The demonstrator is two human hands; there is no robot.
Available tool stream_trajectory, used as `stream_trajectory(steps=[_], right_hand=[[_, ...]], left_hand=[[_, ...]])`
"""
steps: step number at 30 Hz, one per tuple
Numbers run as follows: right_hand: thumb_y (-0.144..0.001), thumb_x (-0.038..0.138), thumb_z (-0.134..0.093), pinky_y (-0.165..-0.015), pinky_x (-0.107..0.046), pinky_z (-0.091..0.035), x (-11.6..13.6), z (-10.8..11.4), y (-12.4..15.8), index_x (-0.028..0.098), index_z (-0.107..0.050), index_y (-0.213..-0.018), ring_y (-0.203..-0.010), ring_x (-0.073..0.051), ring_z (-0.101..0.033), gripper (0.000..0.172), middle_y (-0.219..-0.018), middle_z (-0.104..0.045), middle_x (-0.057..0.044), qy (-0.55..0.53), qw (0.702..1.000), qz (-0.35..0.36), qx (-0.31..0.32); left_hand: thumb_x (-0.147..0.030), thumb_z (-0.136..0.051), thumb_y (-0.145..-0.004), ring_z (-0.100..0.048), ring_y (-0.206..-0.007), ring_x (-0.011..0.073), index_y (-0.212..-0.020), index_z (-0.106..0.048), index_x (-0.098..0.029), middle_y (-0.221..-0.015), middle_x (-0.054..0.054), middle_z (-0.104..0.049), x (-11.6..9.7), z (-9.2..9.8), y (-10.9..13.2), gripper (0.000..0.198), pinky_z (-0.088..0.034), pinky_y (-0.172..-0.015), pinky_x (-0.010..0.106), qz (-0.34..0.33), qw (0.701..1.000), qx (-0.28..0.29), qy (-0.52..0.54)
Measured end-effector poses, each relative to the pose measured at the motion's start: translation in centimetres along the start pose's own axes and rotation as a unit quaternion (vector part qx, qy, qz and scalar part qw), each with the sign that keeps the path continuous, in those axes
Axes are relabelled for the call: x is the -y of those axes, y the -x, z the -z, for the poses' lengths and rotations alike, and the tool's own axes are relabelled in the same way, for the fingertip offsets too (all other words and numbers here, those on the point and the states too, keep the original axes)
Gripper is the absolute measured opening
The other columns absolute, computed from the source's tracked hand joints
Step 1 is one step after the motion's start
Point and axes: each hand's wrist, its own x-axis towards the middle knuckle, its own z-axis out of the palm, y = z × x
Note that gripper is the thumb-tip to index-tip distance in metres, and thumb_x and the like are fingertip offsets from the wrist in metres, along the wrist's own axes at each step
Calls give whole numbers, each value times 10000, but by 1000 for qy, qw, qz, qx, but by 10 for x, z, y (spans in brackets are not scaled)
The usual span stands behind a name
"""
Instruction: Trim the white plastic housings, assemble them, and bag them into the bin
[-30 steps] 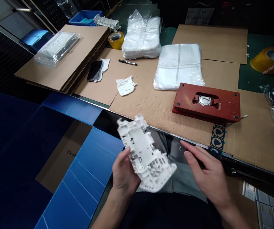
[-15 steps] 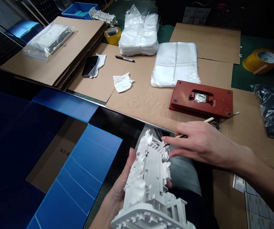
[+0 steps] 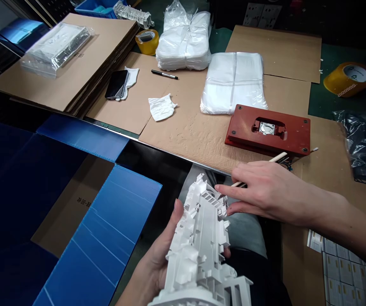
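white plastic frame (image 3: 202,250) was what the work centred on, held above the lap (image 3: 246,233), short of the front edge of the worktop (image 3: 316,100), its near end running out of view. the left hand (image 3: 159,261) had it in a closed grip, thumb along one side and a fingertip showing round the other. the right hand (image 3: 266,193) reached over to its far right corner, two fingertips close together there, that grip folded around a slender tool (image 3: 278,157). whether the tip touched the plastic, i couldn't tell.

i judged the job to be partway along: the frame was in hand and the tool already up at that corner, but it had not been set down as finished. how much inside it was done, or left, was too small to make out.

beyond, a red block (image 3: 243,136) sat with a metal piece (image 3: 267,128) in its recess. past it lay two tied plastic bundles (image 3: 234,83), and farthest off a similar white part (image 3: 134,15) rested beside a blue bin (image 3: 85,10), well apart from both hands.
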Motion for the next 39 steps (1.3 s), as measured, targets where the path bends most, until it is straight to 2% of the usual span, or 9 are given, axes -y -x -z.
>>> stream_trajectory(steps=[6, 9, 12, 17, 20, 23, 27, 33, 39], right_hand=[[-968, 552, -538, -591, -316, -296, -1, -1, 2, 243, -706, -1118, -670, -175, -496, 382, -756, -584, -25, -22, 1000, -14, 12], [-975, 558, -527, -550, -301, -266, -5, -3, 6, 276, -725, -1066, -630, -154, -519, 356, -728, -614, -6, -84, 994, -51, 41], [-935, 557, -603, -554, -277, -327, -7, -8, 11, 271, -729, -1045, -654, -133, -585, 332, -773, -675, 15, -181, 976, -113, 40], [-904, 406, -689, -643, -239, -468, 9, -29, 4, 209, -740, -939, -715, -131, -658, 206, -838, -738, -3, -341, 911, -229, -45], [-891, 397, -699, -641, -238, -493, 20, -42, -5, 201, -743, -888, -761, -152, -673, 201, -849, -747, -14, -399, 873, -273, -69], [-899, 348, -674, -663, -239, -530, 22, -47, -2, 201, -741, -943, -797, -163, -687, 167, -888, -752, -20, -445, 830, -319, -107], [-876, 350, -688, -646, -237, -540, 17, -52, 24, 210, -747, -999, -738, -155, -670, 196, -885, -742, -25, -430, 787, -410, -166], [-859, 421, -714, -545, -222, -482, 26, -69, 64, 187, -747, -966, -634, -143, -607, 260, -735, -667, -20, -406, 725, -508, -228], [-879, 427, -703, -597, -235, -462, 42, -81, 101, 200, -749, -1008, -694, -140, -573, 265, -822, -671, -29, -413, 663, -568, -260]], left_hand=[[-868, -456, -776, -731, -888, 280, -1155, -735, -112, -955, 173, -773, 1, -5, 1, 890, -579, -777, 350, -26, 998, -25, -49], [-851, -529, -753, -742, -897, 289, -1152, -743, -128, -953, 154, -782, 0, -4, 1, 853, -580, -790, 353, -34, 998, -20, -52], [-836, -601, -715, -744, -925, 290, -1202, -721, -117, -976, 152, -784, 0, -1, 1, 876, -577, -819, 353, -30, 999, -4, -30], [-773, -689, -701, -747, -902, 267, -1205, -704, -84, -970, 157, -782, 1, 0, -6, 854, -581, -814, 326, -25, 1000, 2, 15], [-621, -797, -701, -752, -882, 278, -1184, -715, -159, -951, 115, -789, 3, -4, -9, 673, -597, -797, 361, -63, 997, -42, 18], [-477, -732, -796, -746, -920, 283, -1163, -726, -135, -977, 136, -788, 1, -7, -9, 501, -588, -846, 382, -93, 994, -64, 6], [-373, -627, -745, -692, -1066, 332, -1305, -623, -24, -1233, 216, -700, -9, -4, -11, 660, -555, -913, 431, -122, 992, -13, 11], [-334, -571, -695, -656, -1095, 347, -1390, -548, -42, -1320, 220, -633, -16, 0, -21, 755, -532, -919, 467, -123, 990, 69, 22], [-344, -613, -669, -723, -952, 338, -1355, -576, -3, -1130, 213, -725, -21, -6, -27, 767, -565, -865, 415, -81, 994, 74, -6]])
